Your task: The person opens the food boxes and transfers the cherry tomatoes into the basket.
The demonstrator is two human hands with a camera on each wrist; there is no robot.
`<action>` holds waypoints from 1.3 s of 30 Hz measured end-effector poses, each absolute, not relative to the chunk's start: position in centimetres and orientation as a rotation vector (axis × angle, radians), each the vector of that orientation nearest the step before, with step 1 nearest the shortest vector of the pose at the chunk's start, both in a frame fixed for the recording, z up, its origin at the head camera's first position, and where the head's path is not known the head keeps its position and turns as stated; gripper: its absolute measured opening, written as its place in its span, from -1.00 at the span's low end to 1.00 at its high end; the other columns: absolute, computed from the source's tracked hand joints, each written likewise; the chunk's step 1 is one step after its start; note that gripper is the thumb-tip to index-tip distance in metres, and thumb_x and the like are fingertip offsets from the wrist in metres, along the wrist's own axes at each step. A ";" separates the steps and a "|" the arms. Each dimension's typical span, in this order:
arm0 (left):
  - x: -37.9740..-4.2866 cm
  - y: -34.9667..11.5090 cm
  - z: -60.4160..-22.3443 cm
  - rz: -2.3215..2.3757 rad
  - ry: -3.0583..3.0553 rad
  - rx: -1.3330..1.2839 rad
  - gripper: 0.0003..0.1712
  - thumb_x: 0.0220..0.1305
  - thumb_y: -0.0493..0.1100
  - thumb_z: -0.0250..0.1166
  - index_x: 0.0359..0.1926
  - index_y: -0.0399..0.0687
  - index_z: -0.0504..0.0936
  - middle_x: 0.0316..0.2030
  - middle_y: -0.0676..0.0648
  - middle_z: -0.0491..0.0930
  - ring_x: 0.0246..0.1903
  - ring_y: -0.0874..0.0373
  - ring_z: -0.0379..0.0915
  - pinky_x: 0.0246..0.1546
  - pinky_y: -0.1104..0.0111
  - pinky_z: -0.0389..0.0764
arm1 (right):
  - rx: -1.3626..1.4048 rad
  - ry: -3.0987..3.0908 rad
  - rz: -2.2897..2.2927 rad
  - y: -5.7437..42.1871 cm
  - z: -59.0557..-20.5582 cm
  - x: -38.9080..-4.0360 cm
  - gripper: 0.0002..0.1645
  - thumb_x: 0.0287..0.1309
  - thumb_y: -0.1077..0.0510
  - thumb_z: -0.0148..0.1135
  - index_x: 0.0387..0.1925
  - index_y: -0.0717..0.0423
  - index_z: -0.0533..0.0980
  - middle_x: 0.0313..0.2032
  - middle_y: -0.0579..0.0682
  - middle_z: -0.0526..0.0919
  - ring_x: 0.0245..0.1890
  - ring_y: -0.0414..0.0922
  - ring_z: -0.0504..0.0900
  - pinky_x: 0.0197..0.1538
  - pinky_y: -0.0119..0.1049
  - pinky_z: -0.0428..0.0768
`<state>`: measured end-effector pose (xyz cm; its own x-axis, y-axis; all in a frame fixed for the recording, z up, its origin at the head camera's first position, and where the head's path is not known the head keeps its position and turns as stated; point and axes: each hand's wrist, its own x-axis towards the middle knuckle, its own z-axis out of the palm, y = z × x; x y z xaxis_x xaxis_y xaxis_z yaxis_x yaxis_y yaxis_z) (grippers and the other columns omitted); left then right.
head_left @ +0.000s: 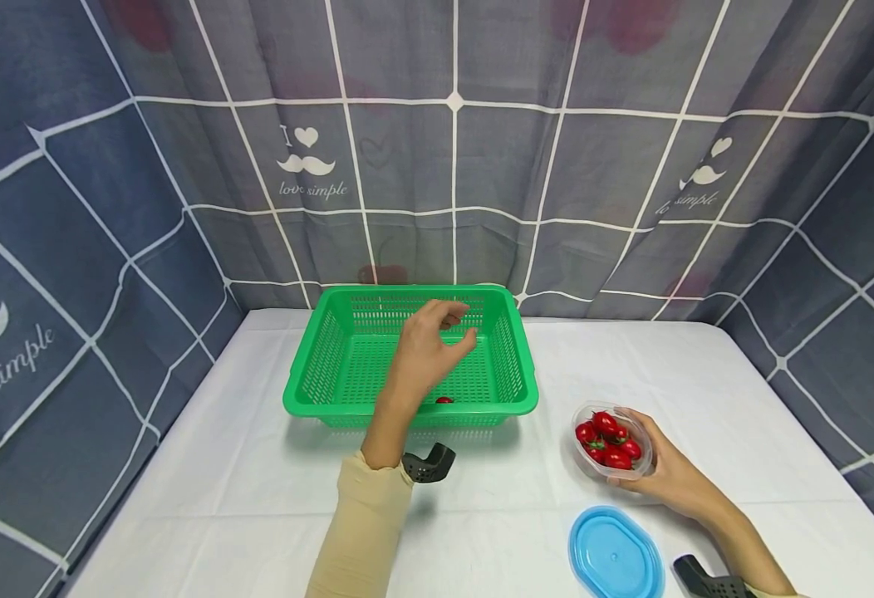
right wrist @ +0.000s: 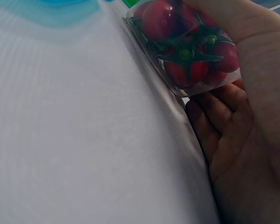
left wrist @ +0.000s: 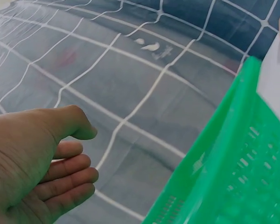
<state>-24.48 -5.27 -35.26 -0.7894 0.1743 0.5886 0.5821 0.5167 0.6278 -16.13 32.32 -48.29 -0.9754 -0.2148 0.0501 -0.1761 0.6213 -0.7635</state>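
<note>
My left hand [head_left: 425,345] is over the green plastic basket [head_left: 410,409], with thumb and fingers bent and apart and nothing between them. In the left wrist view the same hand [left wrist: 42,163] is beside the basket's green rim [left wrist: 219,154]. One red cherry tomato [head_left: 444,400] shows inside the basket at its near side. On the right, my right hand [head_left: 672,477] grips a small clear plastic container [head_left: 640,468] from its right side. Several cherry tomatoes [head_left: 616,458] with green stems fill it. The right wrist view shows the thumb across the tomatoes [right wrist: 184,72] and fingers beneath the container's edge.
A blue plastic lid [head_left: 616,552] lies on the white tablecloth [head_left: 497,531], nearer than the container. Dark grey curtain [head_left: 512,158] with white grid lines stands behind the table and along both sides. A black wrist camera [head_left: 429,463] is strapped to the left wrist.
</note>
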 end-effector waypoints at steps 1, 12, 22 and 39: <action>-24.4 -5.0 -35.3 -1.201 -2.302 -0.635 -0.66 0.26 -0.25 0.42 0.05 -0.26 0.69 -0.11 -0.18 0.68 -0.07 -0.09 0.65 -0.01 0.15 0.67 | -0.339 2.786 -1.307 32.3 -48.3 -16.1 0.27 -0.04 0.02 0.63 0.58 -0.09 0.05 0.49 0.30 0.25 0.48 0.51 0.10 0.17 0.72 0.11; -23.1 -1.8 -35.5 -1.231 -2.300 -0.775 -0.62 0.27 -0.25 0.42 0.08 -0.29 0.66 -0.06 -0.18 0.68 -0.06 -0.05 0.66 0.01 0.15 0.70 | -0.347 2.786 -1.322 32.4 -48.5 -16.2 0.27 -0.05 0.04 0.63 0.58 -0.07 0.06 0.48 0.30 0.25 0.48 0.51 0.09 0.17 0.72 0.10; -21.9 1.4 -36.1 -1.225 -2.262 -0.834 -0.58 0.22 -0.23 0.46 0.09 -0.28 0.66 -0.08 -0.16 0.69 -0.12 0.03 0.69 -0.01 0.34 0.70 | -0.350 2.783 -1.325 32.4 -48.5 -16.2 0.27 -0.04 0.04 0.63 0.58 -0.07 0.05 0.48 0.29 0.27 0.48 0.49 0.11 0.18 0.71 0.12; -19.6 6.2 -38.1 -0.975 -2.291 -1.005 -0.56 0.27 -0.11 0.45 0.12 -0.16 0.65 -0.05 -0.03 0.70 -0.09 0.20 0.66 -0.02 0.66 0.56 | -0.374 2.797 -1.299 32.4 -48.5 -16.2 0.25 0.00 0.02 0.60 0.58 -0.05 0.04 0.46 0.29 0.30 0.44 0.44 0.22 0.18 0.67 0.20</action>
<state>-19.62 6.15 -38.08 -0.6316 0.4458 0.6343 0.7662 0.4838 0.4229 -16.18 32.40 -48.48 -0.9704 -0.2315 0.0693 -0.2023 0.6215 -0.7569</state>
